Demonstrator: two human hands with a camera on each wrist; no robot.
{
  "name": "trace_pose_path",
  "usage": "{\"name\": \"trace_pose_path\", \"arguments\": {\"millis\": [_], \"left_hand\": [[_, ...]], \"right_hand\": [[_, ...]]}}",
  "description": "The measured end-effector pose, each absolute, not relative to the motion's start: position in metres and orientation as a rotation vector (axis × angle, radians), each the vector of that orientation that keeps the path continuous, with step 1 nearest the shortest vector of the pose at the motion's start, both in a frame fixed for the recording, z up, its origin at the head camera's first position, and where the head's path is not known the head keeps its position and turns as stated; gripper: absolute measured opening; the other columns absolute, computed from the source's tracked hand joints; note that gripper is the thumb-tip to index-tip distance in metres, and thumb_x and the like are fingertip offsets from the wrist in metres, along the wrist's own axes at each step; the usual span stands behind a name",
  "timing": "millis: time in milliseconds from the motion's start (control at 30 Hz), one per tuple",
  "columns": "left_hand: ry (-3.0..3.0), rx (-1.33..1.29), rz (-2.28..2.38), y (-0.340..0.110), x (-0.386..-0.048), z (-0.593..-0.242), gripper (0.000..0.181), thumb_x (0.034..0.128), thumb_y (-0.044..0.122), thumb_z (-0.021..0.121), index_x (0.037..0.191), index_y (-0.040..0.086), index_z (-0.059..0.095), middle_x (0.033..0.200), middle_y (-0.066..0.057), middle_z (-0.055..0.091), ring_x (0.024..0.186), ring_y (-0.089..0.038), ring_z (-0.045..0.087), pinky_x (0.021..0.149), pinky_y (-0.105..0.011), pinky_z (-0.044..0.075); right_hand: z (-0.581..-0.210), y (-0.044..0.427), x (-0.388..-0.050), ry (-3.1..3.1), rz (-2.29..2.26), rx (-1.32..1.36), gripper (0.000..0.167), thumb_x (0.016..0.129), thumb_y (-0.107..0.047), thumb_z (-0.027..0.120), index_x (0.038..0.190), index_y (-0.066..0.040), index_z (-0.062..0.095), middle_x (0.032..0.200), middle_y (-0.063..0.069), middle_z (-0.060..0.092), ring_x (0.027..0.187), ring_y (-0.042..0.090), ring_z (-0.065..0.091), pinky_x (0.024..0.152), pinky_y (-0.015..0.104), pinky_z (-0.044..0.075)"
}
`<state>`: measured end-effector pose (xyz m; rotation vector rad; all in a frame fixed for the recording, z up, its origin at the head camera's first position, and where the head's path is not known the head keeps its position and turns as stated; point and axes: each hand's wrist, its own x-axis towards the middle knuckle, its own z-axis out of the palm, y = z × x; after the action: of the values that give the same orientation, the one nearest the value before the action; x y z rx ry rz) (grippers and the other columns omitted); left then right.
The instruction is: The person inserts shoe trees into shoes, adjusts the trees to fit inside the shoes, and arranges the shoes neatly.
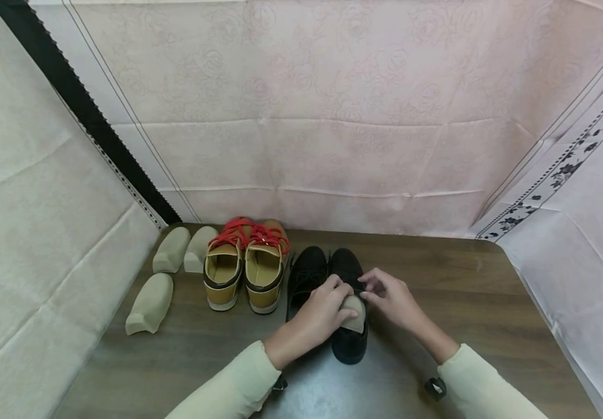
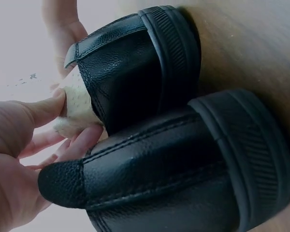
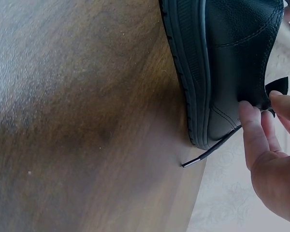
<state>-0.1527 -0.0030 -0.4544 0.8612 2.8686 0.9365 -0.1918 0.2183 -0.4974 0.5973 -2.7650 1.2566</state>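
Observation:
Two black shoes stand side by side; the right-hand shoe (image 1: 349,348) has a pale shoe insert (image 1: 353,315) partly inside its opening. My left hand (image 1: 320,311) holds that insert, thumb on its near face in the left wrist view (image 2: 77,104), with fingers beyond it. On the shoe's right side, my right hand (image 1: 392,299) pinches the edge near the laces between thumb and fingers. A black lace (image 3: 212,151) hangs down the shoe's side in the right wrist view. The other black shoe (image 1: 307,279) is partly covered by my left hand.
Left of the black shoes stand two tan shoes (image 1: 263,291) with red laces. Several pale inserts (image 1: 151,302) lie farther left on the wooden table (image 1: 469,297). Patterned cloth (image 1: 333,157) hangs behind and at both sides. A small black object (image 1: 435,388) is by my right sleeve.

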Motion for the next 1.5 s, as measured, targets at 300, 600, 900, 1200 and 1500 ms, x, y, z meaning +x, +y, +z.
{"name": "trace_pose_path", "arguments": {"millis": [300,600,900,1200,1500], "left_hand": [[2.878,0.839,0.934,0.003,-0.156,-0.456,0.035,0.0948,0.032,0.075,0.122,0.010,0.068,0.118,-0.005,0.057,0.094,-0.012,0.065,0.081,-0.022,0.059],[2.935,0.841,0.849,0.008,-0.155,-0.460,0.039,0.0956,0.035,0.073,0.125,0.010,0.068,0.117,-0.006,0.058,0.093,-0.014,0.068,0.080,-0.022,0.060],[2.919,0.850,0.826,0.002,-0.154,-0.450,0.037,0.0921,0.031,0.079,0.120,0.010,0.070,0.115,-0.005,0.059,0.090,-0.011,0.063,0.078,-0.020,0.059],[3.018,0.899,0.621,-0.003,-0.163,-0.444,0.051,0.0869,0.039,0.084,0.126,0.010,0.070,0.123,-0.006,0.059,0.109,-0.019,0.053,0.087,-0.024,0.056],[3.035,0.908,0.587,-0.001,-0.168,-0.455,0.040,0.0892,0.032,0.083,0.121,0.011,0.072,0.121,-0.003,0.058,0.107,-0.018,0.053,0.083,-0.022,0.055]], "right_hand": [[-0.496,0.221,-0.192,-2.791,1.250,0.573,0.029,0.093,-0.007,0.076,0.118,-0.019,0.066,0.096,-0.002,0.067,0.091,0.014,0.067,0.083,0.032,0.060],[-0.493,0.221,-0.193,-2.800,1.260,0.571,0.029,0.094,-0.008,0.075,0.119,-0.018,0.066,0.097,-0.001,0.067,0.094,0.016,0.069,0.083,0.032,0.060],[-0.495,0.220,-0.192,-2.803,1.275,0.555,0.029,0.094,-0.008,0.075,0.119,-0.018,0.067,0.096,-0.001,0.067,0.093,0.016,0.068,0.083,0.032,0.060],[-0.496,0.221,-0.191,-2.808,1.316,0.537,0.032,0.094,-0.008,0.075,0.123,-0.019,0.066,0.097,-0.001,0.066,0.094,0.017,0.069,0.082,0.031,0.060],[-0.499,0.221,-0.188,-2.791,1.297,0.573,0.037,0.095,-0.007,0.073,0.130,-0.019,0.067,0.097,-0.002,0.067,0.092,0.014,0.068,0.081,0.029,0.059]]}}
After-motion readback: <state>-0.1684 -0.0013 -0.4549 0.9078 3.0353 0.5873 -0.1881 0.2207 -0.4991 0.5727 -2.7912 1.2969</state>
